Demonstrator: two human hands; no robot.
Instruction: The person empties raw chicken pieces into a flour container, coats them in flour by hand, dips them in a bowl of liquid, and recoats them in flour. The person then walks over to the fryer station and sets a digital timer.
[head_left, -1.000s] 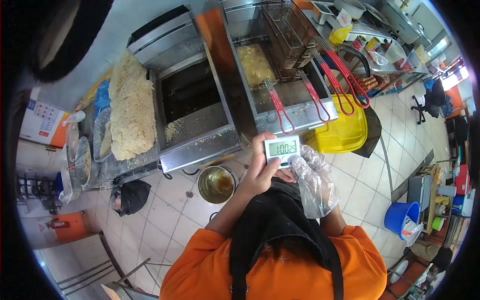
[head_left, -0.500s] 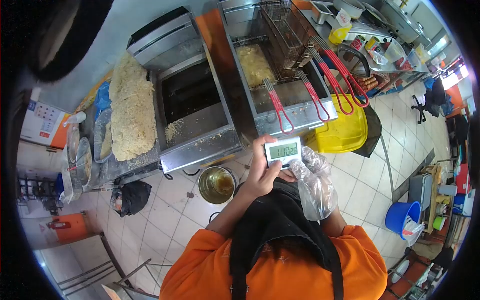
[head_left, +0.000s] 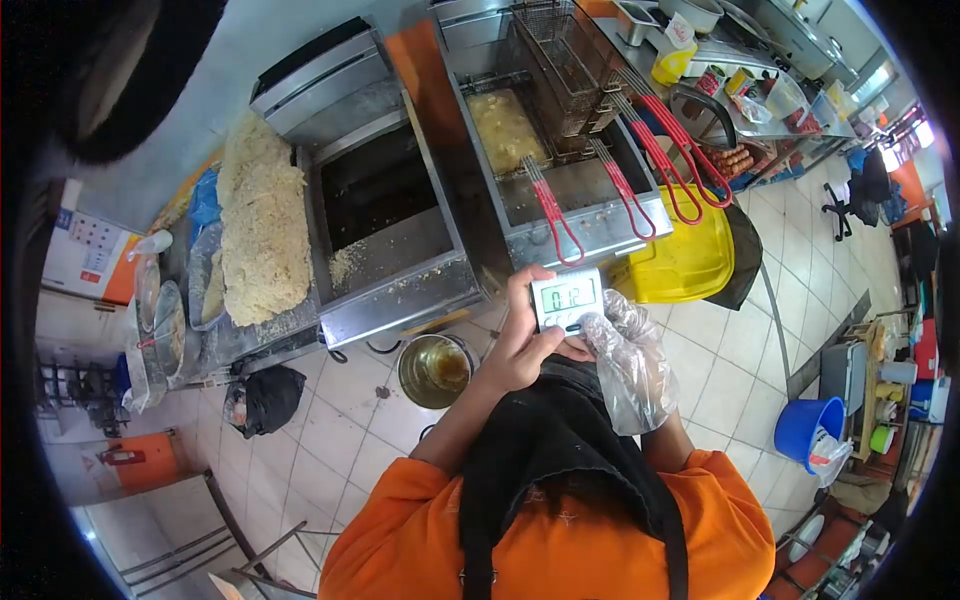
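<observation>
A white digital timer with a grey display is held up in front of my chest. My left hand is closed around its left side, thumb at the lower front. My right hand, inside a loose clear plastic glove, grips the timer's lower right corner, its thumb by the buttons. Just beyond the timer stands a fryer with bubbling oil; red-handled wire baskets rest on it, and one red handle reaches close to the timer.
Left of a second fryer lies a long mound of crumbly breading. A metal pot with liquid stands on the floor, near a black bag. A yellow tub sits right of the fryer, a blue bucket further right.
The timer's display has changed from longer digits to a shorter reading that looks like 0:12. Both hands keep their hold; the view has shifted only slightly.
</observation>
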